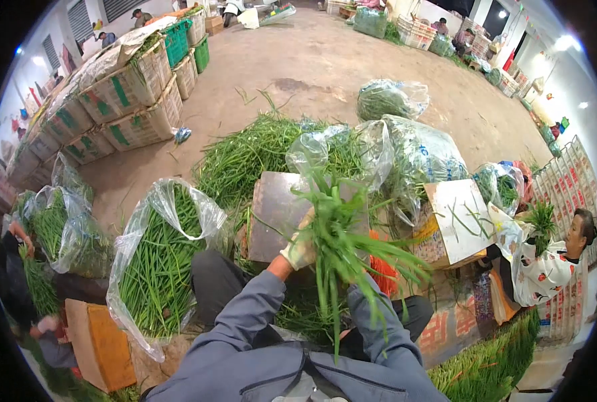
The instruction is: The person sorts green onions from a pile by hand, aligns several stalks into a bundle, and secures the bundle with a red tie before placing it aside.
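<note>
A bunch of long-leaved green chives (pixel 335 231) is up in front of my chest, its leaves fanning out and drooping toward me and to the right. My left hand (pixel 301 250), in a pale glove, is closed round the left side of the bunch. The hanging leaves cover my right hand, so its fingers do not show; only its sleeve comes up beneath them. Under the bunch lies a flat grey board (pixel 272 208) with a strand or two on it. Orange-red netting or ties (pixel 383 266) hang at the board's right side.
Loose chives (pixel 245 157) are heaped beyond the board. A clear bag of chives (pixel 161 268) stands at my left, filled bags (pixel 422 157) at the far right. Stacked crates (pixel 127 124) line the left. A co-worker (pixel 566 244) sits at right by a white board (pixel 460 218); another's hands show far left.
</note>
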The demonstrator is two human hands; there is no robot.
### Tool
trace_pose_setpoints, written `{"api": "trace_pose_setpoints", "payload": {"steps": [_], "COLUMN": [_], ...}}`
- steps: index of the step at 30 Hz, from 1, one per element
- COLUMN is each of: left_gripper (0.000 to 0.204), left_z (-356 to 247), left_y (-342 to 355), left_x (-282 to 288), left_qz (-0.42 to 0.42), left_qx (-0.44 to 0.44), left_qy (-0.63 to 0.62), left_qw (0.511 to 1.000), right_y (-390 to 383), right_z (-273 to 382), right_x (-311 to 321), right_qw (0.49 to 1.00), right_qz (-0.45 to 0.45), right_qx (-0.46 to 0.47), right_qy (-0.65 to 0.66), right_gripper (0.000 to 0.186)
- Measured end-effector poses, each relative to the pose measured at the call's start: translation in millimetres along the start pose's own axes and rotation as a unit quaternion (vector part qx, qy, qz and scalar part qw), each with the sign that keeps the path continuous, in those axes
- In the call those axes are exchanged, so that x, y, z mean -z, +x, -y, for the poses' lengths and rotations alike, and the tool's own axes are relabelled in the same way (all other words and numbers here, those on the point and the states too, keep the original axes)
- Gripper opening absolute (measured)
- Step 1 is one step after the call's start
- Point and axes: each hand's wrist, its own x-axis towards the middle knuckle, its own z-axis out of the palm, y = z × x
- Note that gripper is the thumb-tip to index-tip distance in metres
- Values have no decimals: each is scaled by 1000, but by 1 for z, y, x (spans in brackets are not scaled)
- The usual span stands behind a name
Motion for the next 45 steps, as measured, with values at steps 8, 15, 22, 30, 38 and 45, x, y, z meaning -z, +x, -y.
{"api": "trace_pose_setpoints", "payload": {"steps": [8,15,22,30,38,45], "left_gripper": [57,47,14,34,18,12], "left_z": [7,3,-33,-51,-46,-42], "left_y": [-24,-22,-14,-54,-50,-34], "left_x": [8,25,112,151,129,112], "left_qz": [-57,-209,-386,-341,-364,-453], "left_qx": [23,-107,11,-35,27,76], "left_qy": [90,191,-386,-537,-536,-521], "left_qw": [994,953,838,771,761,719], "right_y": [-14,28,-29,-73,-74,-72], "right_z": [0,35,36,54,148,136], "right_x": [-23,-21,3,47,30,-50], "right_qw": [998,983,980,988,991,969], "right_qz": [24,70,131,-91,-120,-67], "right_qx": [11,53,-67,-115,57,33], "right_qy": [-62,-161,-131,42,3,-234], "right_gripper": [38,32,97,31,14,28]}}
